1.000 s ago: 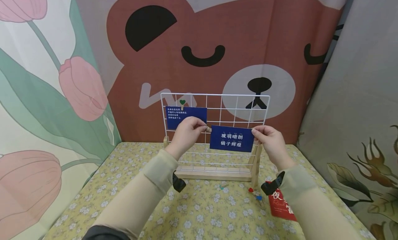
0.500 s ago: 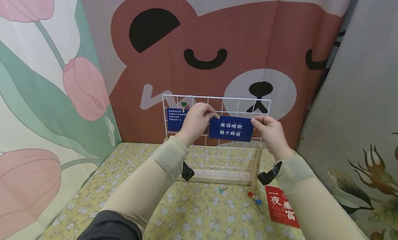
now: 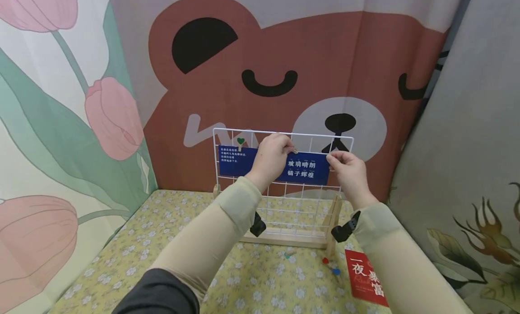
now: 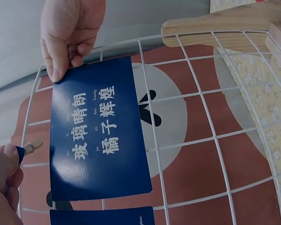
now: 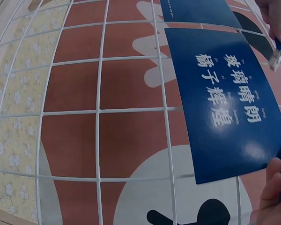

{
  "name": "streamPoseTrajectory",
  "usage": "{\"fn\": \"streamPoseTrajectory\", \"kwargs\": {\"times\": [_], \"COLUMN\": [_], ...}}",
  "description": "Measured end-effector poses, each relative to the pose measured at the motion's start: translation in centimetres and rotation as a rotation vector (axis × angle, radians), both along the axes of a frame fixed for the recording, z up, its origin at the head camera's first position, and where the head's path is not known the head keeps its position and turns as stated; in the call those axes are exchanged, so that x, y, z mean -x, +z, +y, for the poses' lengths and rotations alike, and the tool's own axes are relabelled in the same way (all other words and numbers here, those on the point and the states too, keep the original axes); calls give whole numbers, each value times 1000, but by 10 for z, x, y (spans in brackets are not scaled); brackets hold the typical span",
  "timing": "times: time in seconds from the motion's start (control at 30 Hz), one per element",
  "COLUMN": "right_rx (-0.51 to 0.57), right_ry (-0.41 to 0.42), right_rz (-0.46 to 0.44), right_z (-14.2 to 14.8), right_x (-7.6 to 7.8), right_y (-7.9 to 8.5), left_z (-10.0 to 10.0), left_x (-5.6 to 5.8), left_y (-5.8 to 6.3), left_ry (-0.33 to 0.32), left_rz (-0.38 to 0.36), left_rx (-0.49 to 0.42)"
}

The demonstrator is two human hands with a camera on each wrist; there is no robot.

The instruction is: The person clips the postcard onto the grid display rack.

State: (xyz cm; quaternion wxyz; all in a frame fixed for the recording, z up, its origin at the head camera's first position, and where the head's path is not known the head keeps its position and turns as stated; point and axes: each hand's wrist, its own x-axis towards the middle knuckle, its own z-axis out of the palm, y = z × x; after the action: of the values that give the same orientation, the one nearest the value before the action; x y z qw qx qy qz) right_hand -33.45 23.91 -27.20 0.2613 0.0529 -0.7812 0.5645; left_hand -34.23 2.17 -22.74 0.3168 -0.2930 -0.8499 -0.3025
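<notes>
since my left hand slid rightward, its pinched clip sits near the top edge of the blue card my right hand pinches. that card looks unfastened yet.

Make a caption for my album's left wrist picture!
Right hand holds a blue lettered card before a white wire grid; left hand pinches a wooden clothespin.

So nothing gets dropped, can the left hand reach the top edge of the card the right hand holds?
Likely yes: the left hand pinches a clip near the card, with nothing visible between the two.
</notes>
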Motion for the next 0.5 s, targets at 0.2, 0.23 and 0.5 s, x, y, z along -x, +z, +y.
{"fn": "streamPoseTrajectory", "kwargs": {"times": [0.2, 0.23, 0.5], "right_rx": [-29, -35, -58], "right_ry": [-108, -123, -172], "right_rz": [9, 6, 18], "right_z": [-9, -10, -13], "right_x": [2, 2, 3], "right_y": [-1, -1, -4], "left_z": [6, 6, 10], "left_x": [3, 3, 9], "left_y": [-2, -2, 1], "left_ry": [22, 26, 27], "left_rz": [-3, -3, 19], "left_rx": [36, 39, 71]}}
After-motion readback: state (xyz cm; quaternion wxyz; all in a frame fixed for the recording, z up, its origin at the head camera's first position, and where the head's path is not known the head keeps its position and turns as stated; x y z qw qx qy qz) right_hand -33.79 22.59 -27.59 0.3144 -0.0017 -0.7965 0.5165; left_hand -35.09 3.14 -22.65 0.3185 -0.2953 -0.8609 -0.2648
